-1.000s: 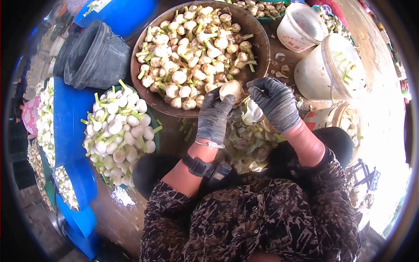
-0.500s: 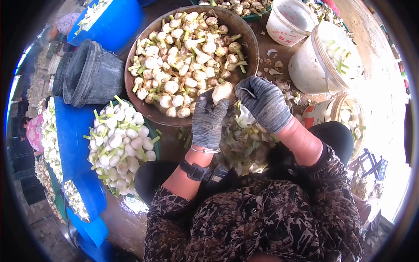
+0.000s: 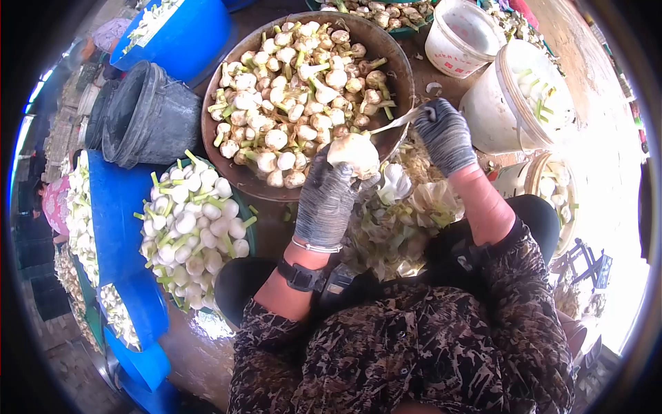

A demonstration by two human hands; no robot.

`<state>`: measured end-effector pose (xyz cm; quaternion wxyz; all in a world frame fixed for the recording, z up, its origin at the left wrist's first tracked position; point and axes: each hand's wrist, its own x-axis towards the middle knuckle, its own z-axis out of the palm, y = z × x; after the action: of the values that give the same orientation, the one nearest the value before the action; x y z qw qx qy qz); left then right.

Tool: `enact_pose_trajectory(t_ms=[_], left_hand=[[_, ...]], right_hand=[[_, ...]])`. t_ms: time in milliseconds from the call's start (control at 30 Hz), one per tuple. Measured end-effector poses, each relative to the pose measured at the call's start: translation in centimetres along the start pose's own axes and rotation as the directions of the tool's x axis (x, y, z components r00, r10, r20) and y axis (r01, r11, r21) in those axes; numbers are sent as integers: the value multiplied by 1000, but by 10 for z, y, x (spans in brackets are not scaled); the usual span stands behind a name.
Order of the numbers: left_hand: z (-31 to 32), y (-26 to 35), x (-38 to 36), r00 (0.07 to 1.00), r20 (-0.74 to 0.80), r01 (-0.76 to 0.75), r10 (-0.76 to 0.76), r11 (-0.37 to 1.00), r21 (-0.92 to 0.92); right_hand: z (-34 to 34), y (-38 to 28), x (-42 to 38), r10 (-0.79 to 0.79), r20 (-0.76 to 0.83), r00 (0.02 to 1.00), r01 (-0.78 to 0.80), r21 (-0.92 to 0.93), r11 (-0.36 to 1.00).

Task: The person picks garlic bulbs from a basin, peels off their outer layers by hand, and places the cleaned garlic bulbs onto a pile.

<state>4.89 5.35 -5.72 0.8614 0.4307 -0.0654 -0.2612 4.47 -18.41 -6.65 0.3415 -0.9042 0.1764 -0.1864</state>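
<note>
Head cam: my L hand [image 3: 325,200], gloved, fingers curled round a garlic bulb [image 3: 354,153], held by the near rim of the brown basin [image 3: 241,178]. My R hand [image 3: 445,136], also gloved, fingers closed narrow on a pale strip of skin [image 3: 400,122] reaching twd. the bulb's top; can't tell if attached. Basin contents: brown-stained bulbs [image 3: 276,140] w/ short stems. Loose husks [image 3: 389,238] heaped btwn. knees. Cleaner white bulbs [image 3: 193,231] piled L, nr. dark grey bucket [image 3: 162,114].
</note>
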Motion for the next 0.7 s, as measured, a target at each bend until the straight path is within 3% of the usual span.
enact_pose_trajectory(t_ms=[33, 67, 167, 200, 233, 267, 400, 433, 500, 567, 633, 667, 700], left_hand=[[-5, 3, -1, 1000, -1, -8, 8, 1000, 0], [-9, 6, -1, 1000, 23, 16, -15, 999, -31], [-18, 12, 1, 997, 63, 35, -36, 999, 7], [-11, 18, 0, 998, 69, -27, 5, 949, 315], [-6, 20, -1, 995, 91, -87, 41, 803, 590], [-4, 16, -2, 992, 77, 111, -98, 976, -190], [8, 19, -9, 986, 119, 123, -116, 991, -49], [7, 17, -10, 986, 124, 120, -113, 991, -50], [1, 14, -12, 988, 149, 14, -45, 978, 207], [-1, 16, -15, 985, 161, 38, -65, 985, 166], [-7, 19, -19, 973, 192, 57, -127, 940, 335], [-9, 21, -21, 974, 190, 57, -125, 942, 331], [-10, 24, -22, 969, 220, 1, -116, 887, 462]], right_hand=[[-1, 17, 9, -7, -47, 999, -3, -207, 978], [-5, 24, 13, 67, -6, 998, -67, -211, 975], [-18, -8, -2, -221, -96, 971, 213, -82, 974], [-26, -31, -10, -340, -61, 938, 338, -49, 940], [-34, -52, -17, -453, -31, 891, 452, -16, 892], [-38, -65, -24, -539, -29, 841, 540, 22, 841], [-37, -89, -42, -668, 74, 740, 671, -23, 741], [-38, -91, -46, -670, 73, 739, 673, -28, 739], [-37, -96, -52, -670, 97, 736, 677, -64, 734], [-36, -100, -58, -672, 86, 735, 678, -70, 732], [-40, -108, -64, -648, 109, 754, 657, -104, 747], [-39, -110, -66, -649, 113, 752, 659, -105, 745], [-37, -111, -69, -552, 142, 822, 564, -71, 822]])
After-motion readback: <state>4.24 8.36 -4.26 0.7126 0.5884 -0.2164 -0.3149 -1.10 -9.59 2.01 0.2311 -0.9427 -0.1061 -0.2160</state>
